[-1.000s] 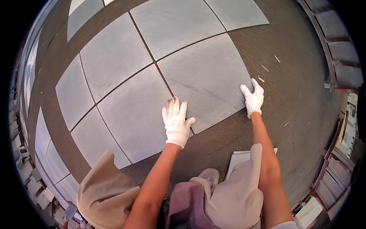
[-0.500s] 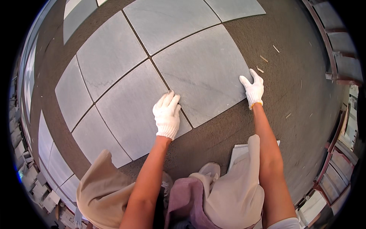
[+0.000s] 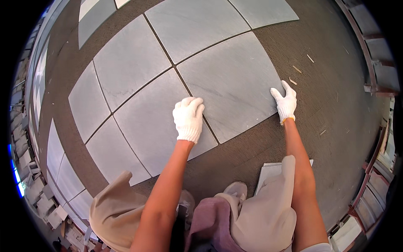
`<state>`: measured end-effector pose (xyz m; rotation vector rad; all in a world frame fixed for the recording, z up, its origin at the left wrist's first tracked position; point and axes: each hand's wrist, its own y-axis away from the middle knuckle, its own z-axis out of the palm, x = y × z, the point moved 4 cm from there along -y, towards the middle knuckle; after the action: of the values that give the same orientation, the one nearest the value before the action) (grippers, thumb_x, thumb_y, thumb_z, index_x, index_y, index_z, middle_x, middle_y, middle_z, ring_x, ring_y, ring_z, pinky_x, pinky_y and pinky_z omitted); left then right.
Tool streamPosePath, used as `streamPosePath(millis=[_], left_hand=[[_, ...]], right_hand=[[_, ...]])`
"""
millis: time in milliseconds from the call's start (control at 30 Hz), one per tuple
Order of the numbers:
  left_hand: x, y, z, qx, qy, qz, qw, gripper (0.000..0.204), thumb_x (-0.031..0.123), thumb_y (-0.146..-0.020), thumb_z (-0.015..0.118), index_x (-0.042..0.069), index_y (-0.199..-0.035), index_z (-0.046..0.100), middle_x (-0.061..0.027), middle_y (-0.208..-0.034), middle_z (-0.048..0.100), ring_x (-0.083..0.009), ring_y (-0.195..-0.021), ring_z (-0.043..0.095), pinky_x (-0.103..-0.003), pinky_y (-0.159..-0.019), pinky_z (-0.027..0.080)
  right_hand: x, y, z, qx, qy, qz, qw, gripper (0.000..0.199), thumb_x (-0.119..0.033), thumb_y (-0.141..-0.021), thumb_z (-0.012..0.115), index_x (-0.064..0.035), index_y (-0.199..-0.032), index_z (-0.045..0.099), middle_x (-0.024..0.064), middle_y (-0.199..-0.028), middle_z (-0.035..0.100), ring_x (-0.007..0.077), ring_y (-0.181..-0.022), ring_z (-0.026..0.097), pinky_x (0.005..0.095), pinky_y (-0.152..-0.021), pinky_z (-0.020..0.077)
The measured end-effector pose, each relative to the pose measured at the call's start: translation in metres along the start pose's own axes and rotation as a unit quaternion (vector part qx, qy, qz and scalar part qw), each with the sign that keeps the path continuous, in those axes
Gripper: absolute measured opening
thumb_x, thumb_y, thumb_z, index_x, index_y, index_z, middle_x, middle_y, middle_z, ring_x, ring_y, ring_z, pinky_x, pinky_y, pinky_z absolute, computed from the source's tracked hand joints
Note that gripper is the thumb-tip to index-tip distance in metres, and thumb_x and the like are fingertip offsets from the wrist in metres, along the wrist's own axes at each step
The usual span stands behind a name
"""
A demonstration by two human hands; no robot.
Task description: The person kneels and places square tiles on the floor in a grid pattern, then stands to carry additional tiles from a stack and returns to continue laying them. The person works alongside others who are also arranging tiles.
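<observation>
My left hand (image 3: 188,119), in a white knit glove, rests over the joint between two square grey stone tiles. Its fingers are curled together; anything inside them is hidden. Beneath it is the nearer left tile (image 3: 147,113). To the right of the joint lies the other tile (image 3: 231,84), faintly veined. At that tile's right edge, near its near right corner, is my right hand (image 3: 285,102), also gloved in white. Its thumb and fingers are spread, with the thumb side against the edge and nothing gripped.
More grey tiles (image 3: 197,27) continue the grid farther off and to the left, on brown, rough mortar-like ground (image 3: 327,138). Thin wooden slivers (image 3: 297,69) lie at right. A loose slab (image 3: 268,171) sits by my knee. Rusty metal frames (image 3: 369,63) line the right side.
The fingers of my left hand have curled in more, and that hand has shifted slightly farther away along the joint. My right hand stays at the tile edge. The whole view has slid a little.
</observation>
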<state>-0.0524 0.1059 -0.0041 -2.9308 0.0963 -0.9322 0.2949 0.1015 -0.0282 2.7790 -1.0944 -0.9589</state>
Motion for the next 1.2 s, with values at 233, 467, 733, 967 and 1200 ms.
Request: streamPosePath(millis=[233, 467, 733, 967, 1200], left_hand=[[-0.029, -0.076, -0.007, 0.035, -0.068, -0.040, 0.996, 0.038, 0.021, -0.084, 0.065, 0.010, -0.120, 0.058, -0.0112, -0.123, 0.058, -0.0334, -0.104, 0.058, -0.042, -0.088, 0.047], [-0.034, -0.107, -0.008, -0.035, -0.101, -0.070, 0.992, 0.036, 0.024, -0.086, 0.065, 0.009, -0.118, 0.058, -0.0130, -0.121, 0.057, -0.0331, -0.106, 0.058, -0.041, -0.087, 0.049], [-0.039, -0.112, -0.006, -0.038, -0.045, -0.075, 0.995, 0.035, 0.021, -0.083, 0.066, 0.008, -0.115, 0.058, -0.0143, -0.120, 0.056, -0.0337, -0.106, 0.058, -0.042, -0.089, 0.048], [-0.042, -0.114, -0.009, -0.059, -0.027, -0.076, 0.995, 0.038, 0.023, -0.083, 0.064, 0.008, -0.117, 0.059, -0.0137, -0.125, 0.055, -0.0329, -0.107, 0.058, -0.040, -0.089, 0.048], [-0.043, -0.115, -0.010, -0.070, -0.026, -0.085, 0.994, 0.037, 0.023, -0.083, 0.065, 0.009, -0.116, 0.059, -0.0128, -0.124, 0.055, -0.0329, -0.107, 0.058, -0.040, -0.089, 0.048]], right_hand=[[0.002, -0.002, 0.002, 0.001, -0.018, -0.012, 1.000, 0.067, -0.035, -0.073, 0.079, -0.0124, -0.133, 0.057, 0.0121, -0.136, 0.049, 0.0289, -0.125, 0.047, 0.0395, -0.106, 0.0380], [-0.001, -0.002, -0.001, -0.001, -0.023, -0.009, 1.000, 0.067, -0.033, -0.072, 0.081, -0.0120, -0.131, 0.058, 0.0130, -0.133, 0.051, 0.0290, -0.122, 0.050, 0.0397, -0.105, 0.0398], [0.001, -0.005, 0.000, -0.009, -0.035, 0.003, 0.999, 0.067, -0.032, -0.072, 0.082, -0.0109, -0.131, 0.058, 0.0128, -0.133, 0.051, 0.0284, -0.124, 0.048, 0.0395, -0.106, 0.0387], [-0.004, -0.003, -0.002, -0.018, -0.051, 0.015, 0.998, 0.063, -0.029, -0.074, 0.081, -0.0102, -0.130, 0.058, 0.0121, -0.133, 0.050, 0.0274, -0.123, 0.048, 0.0387, -0.106, 0.0385], [0.003, -0.008, 0.000, -0.018, -0.048, 0.004, 0.999, 0.063, -0.028, -0.074, 0.080, -0.0098, -0.130, 0.058, 0.0128, -0.131, 0.052, 0.0274, -0.122, 0.050, 0.0382, -0.105, 0.0393]])
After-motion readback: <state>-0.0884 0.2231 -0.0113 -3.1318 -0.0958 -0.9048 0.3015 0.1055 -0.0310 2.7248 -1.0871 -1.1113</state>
